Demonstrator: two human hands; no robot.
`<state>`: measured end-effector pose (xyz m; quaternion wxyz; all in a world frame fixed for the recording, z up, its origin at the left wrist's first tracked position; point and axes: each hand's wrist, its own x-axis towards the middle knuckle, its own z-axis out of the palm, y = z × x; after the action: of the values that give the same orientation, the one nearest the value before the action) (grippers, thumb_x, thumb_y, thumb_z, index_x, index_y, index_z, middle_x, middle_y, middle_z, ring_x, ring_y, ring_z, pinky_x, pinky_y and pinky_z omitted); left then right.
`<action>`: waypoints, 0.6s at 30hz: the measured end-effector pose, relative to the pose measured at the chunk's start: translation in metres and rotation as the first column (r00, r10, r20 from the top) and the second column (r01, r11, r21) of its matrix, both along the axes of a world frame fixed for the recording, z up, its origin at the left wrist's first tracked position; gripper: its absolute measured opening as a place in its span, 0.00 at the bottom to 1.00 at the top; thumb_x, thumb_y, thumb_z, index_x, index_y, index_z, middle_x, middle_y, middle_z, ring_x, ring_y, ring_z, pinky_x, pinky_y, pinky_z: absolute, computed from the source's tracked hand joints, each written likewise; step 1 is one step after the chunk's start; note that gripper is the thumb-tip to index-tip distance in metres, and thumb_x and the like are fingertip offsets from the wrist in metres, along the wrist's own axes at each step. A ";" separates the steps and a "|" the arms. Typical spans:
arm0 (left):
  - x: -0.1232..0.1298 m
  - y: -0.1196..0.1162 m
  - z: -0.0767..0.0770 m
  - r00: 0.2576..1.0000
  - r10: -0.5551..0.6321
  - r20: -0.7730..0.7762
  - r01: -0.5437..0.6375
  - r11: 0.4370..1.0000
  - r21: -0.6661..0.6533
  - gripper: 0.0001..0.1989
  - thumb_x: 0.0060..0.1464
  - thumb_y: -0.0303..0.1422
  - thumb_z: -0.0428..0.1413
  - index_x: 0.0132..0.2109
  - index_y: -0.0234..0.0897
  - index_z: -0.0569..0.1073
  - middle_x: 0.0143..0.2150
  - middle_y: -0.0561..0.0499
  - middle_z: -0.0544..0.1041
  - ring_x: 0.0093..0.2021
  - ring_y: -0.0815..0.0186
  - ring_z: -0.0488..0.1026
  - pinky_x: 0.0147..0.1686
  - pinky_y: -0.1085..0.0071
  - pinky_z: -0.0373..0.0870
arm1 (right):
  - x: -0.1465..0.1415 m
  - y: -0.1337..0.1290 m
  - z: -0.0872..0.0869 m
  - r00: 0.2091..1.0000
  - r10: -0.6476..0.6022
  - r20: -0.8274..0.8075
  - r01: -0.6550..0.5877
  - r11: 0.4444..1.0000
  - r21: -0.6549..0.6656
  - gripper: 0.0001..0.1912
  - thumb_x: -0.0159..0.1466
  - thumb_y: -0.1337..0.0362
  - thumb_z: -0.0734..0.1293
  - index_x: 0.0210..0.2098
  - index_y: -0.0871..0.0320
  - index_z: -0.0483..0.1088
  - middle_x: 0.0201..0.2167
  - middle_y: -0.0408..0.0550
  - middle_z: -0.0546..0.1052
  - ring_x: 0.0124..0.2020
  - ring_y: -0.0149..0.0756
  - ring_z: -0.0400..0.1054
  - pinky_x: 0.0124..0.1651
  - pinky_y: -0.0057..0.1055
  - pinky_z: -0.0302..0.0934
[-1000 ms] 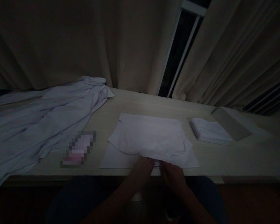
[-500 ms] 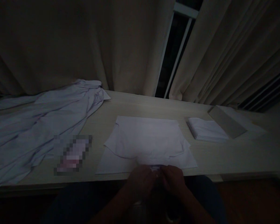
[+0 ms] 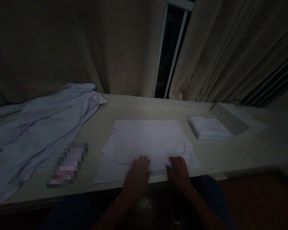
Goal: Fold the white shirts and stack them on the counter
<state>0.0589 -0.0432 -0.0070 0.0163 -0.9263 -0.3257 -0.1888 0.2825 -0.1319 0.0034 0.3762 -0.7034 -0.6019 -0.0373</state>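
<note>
A white garment (image 3: 146, 137), perhaps a shirt, lies spread on the table in front of me, its sides flaring toward the near edge. Its lower middle is folded up in a narrow strip near that edge. My left hand (image 3: 138, 174) rests flat on the cloth, fingers stretched forward. To the right of the strip, my right hand (image 3: 180, 172) touches the fabric with bent fingers, its thumb apart from them. The dim light hides details of the weave and seams.
A rumpled heap of pale cloth (image 3: 43, 127) covers the table's left side. Near it lies a pixelated flat object (image 3: 68, 164). On the right sit a neatly folded white cloth (image 3: 208, 127) and a box-like object (image 3: 229, 118). Curtains (image 3: 129, 48) hang behind.
My hands, earlier close together at the garment's near edge, have moved apart and forward onto the cloth. The left has flattened out. The view has shifted slightly.
</note>
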 end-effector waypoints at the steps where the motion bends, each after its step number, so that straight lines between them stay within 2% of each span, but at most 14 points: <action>1: 0.000 0.000 0.002 1.000 0.000 0.009 0.000 1.000 0.005 0.24 0.62 0.35 0.45 0.64 0.36 0.60 0.65 0.42 0.63 0.67 0.54 0.56 0.63 0.49 0.57 | 0.003 0.001 0.000 1.000 -0.005 -0.021 0.006 1.000 0.028 0.15 0.65 0.60 0.62 0.50 0.56 0.67 0.41 0.53 0.70 0.45 0.44 0.64 0.47 0.44 0.63; 6: 0.002 -0.003 0.016 0.999 -0.010 0.042 0.009 1.000 0.024 0.33 0.60 0.43 0.49 0.68 0.36 0.52 0.70 0.42 0.53 0.69 0.53 0.48 0.64 0.47 0.53 | 0.014 0.004 0.004 0.990 -0.137 -0.020 0.139 0.980 0.144 0.16 0.67 0.61 0.59 0.53 0.57 0.64 0.43 0.54 0.70 0.46 0.45 0.63 0.49 0.47 0.61; 9: 0.003 -0.004 0.016 1.000 -0.020 0.009 0.020 1.000 0.011 0.34 0.59 0.45 0.50 0.68 0.44 0.51 0.71 0.45 0.52 0.69 0.52 0.48 0.63 0.45 0.53 | 0.012 0.005 0.003 0.980 -0.186 0.077 0.180 0.980 0.080 0.17 0.65 0.60 0.61 0.52 0.58 0.66 0.43 0.55 0.69 0.45 0.47 0.62 0.48 0.47 0.60; 12: 0.002 -0.003 0.010 0.999 -0.022 -0.026 0.022 1.000 -0.003 0.32 0.59 0.44 0.50 0.68 0.48 0.52 0.70 0.47 0.54 0.69 0.51 0.50 0.62 0.44 0.54 | 0.009 0.007 0.000 0.963 -0.213 0.163 0.216 0.976 -0.001 0.16 0.64 0.60 0.63 0.50 0.58 0.68 0.42 0.56 0.69 0.44 0.47 0.61 0.46 0.45 0.59; 15: 0.001 -0.001 0.005 0.998 -0.029 -0.062 0.028 1.000 -0.009 0.32 0.59 0.43 0.49 0.68 0.48 0.52 0.70 0.46 0.53 0.69 0.50 0.50 0.62 0.43 0.54 | 0.012 0.007 0.000 0.961 -0.230 0.157 0.237 0.971 -0.030 0.16 0.63 0.60 0.64 0.50 0.58 0.68 0.42 0.55 0.69 0.44 0.47 0.61 0.46 0.45 0.59; 18: 0.001 -0.001 0.006 0.997 -0.038 -0.067 0.038 0.999 -0.001 0.31 0.60 0.42 0.49 0.68 0.49 0.51 0.70 0.47 0.52 0.69 0.50 0.50 0.62 0.43 0.54 | 0.021 0.005 0.007 0.949 -0.295 0.115 0.298 0.955 -0.007 0.15 0.65 0.61 0.62 0.50 0.59 0.68 0.43 0.55 0.71 0.46 0.47 0.63 0.48 0.46 0.59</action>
<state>0.0600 -0.0438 -0.0013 0.0237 -0.9382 -0.3072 -0.1578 0.3037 -0.1268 0.0105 0.3232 -0.7870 -0.5103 -0.1259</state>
